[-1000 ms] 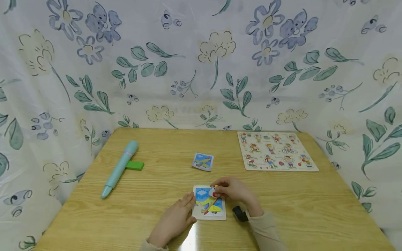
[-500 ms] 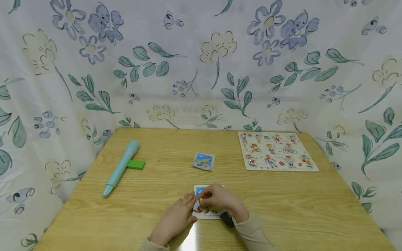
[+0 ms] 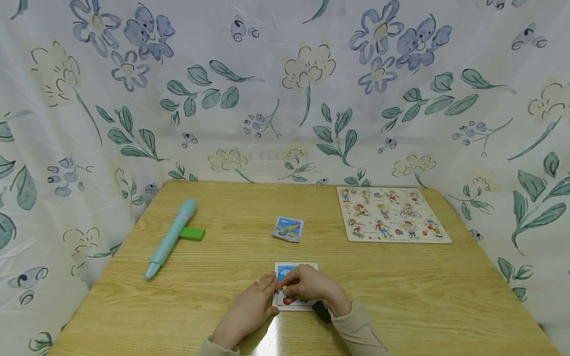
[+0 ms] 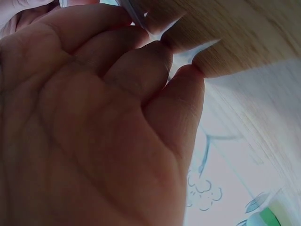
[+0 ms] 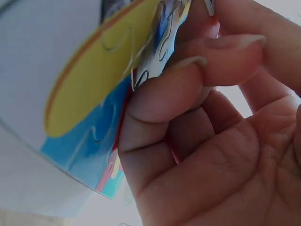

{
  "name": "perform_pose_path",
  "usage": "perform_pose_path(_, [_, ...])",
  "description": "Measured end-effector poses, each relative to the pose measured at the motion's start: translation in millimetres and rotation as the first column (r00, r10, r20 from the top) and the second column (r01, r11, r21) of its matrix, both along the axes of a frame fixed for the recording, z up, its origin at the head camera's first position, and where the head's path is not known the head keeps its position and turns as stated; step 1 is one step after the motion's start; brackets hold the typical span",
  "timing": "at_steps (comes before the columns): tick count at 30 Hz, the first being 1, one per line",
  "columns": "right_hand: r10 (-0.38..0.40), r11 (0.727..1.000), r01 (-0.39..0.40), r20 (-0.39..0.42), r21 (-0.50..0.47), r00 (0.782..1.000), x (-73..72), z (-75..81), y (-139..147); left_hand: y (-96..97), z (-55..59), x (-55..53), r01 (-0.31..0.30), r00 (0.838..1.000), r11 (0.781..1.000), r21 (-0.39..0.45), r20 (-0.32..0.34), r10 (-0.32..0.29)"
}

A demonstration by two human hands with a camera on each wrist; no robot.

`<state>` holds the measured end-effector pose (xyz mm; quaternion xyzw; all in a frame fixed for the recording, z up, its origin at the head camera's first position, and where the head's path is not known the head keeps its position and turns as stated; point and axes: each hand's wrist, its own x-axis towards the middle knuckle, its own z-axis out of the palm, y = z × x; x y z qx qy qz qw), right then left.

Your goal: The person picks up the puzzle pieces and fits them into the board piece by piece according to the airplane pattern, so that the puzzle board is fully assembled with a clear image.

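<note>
A small jigsaw puzzle [image 3: 286, 271] of a yellow plane on blue sky lies in a pale frame near the table's front. My left hand [image 3: 249, 302] rests on the table at its left edge, fingers fairly straight and touching the frame; the palm fills the left wrist view. Over the lower left of the picture, my right hand [image 3: 313, 286] pinches a puzzle piece [image 3: 288, 299] with red and white on it. In the right wrist view the piece [image 5: 162, 49] is held tilted above the yellow wing [image 5: 89, 80]. My right hand covers much of the puzzle's middle and right.
Behind the puzzle lies a small plane picture card [image 3: 288, 229]. A large wooden peg board [image 3: 392, 215] with cartoon children stands back right. At left, a teal pen-shaped object [image 3: 171, 240] lies beside a green block [image 3: 192, 234]. A flowered curtain [image 3: 267, 99] surrounds the table.
My right hand has moved left with the pinched piece, from the puzzle's upper right to its lower left, and the piece has turned. My left hand has stayed at the left edge.
</note>
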<state>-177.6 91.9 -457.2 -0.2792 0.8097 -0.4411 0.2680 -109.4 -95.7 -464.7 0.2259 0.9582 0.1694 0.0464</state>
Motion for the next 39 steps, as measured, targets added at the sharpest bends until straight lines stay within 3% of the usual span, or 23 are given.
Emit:
perform_pose_path(9, [-0.009, 0.999, 0.012, -0.055, 0.053, 0.998, 2.4, -1.7, -1.9, -0.5, -0.7, -0.1, 0.010, 1.000, 1.000, -0.007, -0.007, -0.010])
perform_pose_path(24, [-0.087, 0.995, 0.090, -0.104, 0.029, 0.991, 6.4, -7.4, -8.6, -0.9, -0.6, 0.3, 0.008, 1.000, 1.000, -0.002, -0.011, -0.008])
perform_pose_path(32, [-0.018, 0.998, 0.027, -0.151, 0.057, 0.988, 5.8, -7.7, -10.8, -1.5, -0.2, 0.3, 0.010, 1.000, 1.000, 0.005, -0.028, -0.010])
perform_pose_path(39, [-0.037, 0.997, 0.049, -0.166, 0.067, 0.985, 7.2, -8.1, -10.9, 0.1, -0.7, -0.2, 0.019, 0.999, 1.000, -0.012, -0.029, -0.020])
